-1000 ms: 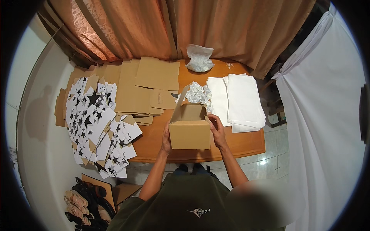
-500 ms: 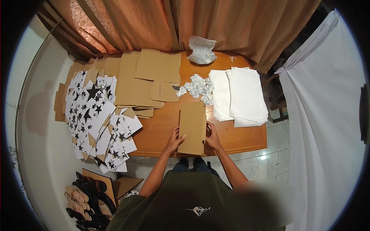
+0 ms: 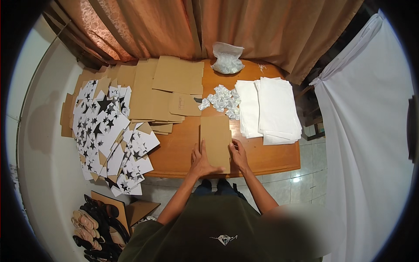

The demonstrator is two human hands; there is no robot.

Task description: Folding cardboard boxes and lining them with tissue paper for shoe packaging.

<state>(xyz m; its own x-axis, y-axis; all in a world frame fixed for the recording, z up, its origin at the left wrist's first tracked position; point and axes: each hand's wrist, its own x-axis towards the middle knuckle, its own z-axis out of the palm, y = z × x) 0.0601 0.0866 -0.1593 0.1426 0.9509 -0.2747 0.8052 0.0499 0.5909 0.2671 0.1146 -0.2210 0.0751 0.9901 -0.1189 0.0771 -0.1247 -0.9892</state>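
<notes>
So your cardboard box is sitting right between your two hands, plain brown face up, long way pointing away from you. Your left grip is spread pretty wide: fingers up against the box's left side, thumb laid across the near end of the top, so it's touching the box rather than wrapped around it. Your right grip is half curled at the right side, fingertips on that edge. Can't tell if it's pinching anything there or just pressing, the fingers hide it.

Edge-wise, the near end of the box is right by your edge of the worktop, and I can't tell from up here if it pokes past. You've got brown wood on both sides: one stretch between your left hand and the star-patterned sheets, another from your right hand over to the right end. Just past the far end of the box there's a heap of small silvery packets, with flat cardboard pieces to the left of it and stacked white sheets to the right.

As for markings, one flat cardboard piece has a small dark printed mark, too tiny to read. Your dark green shirt carries a pale gem-shaped emblem.
</notes>
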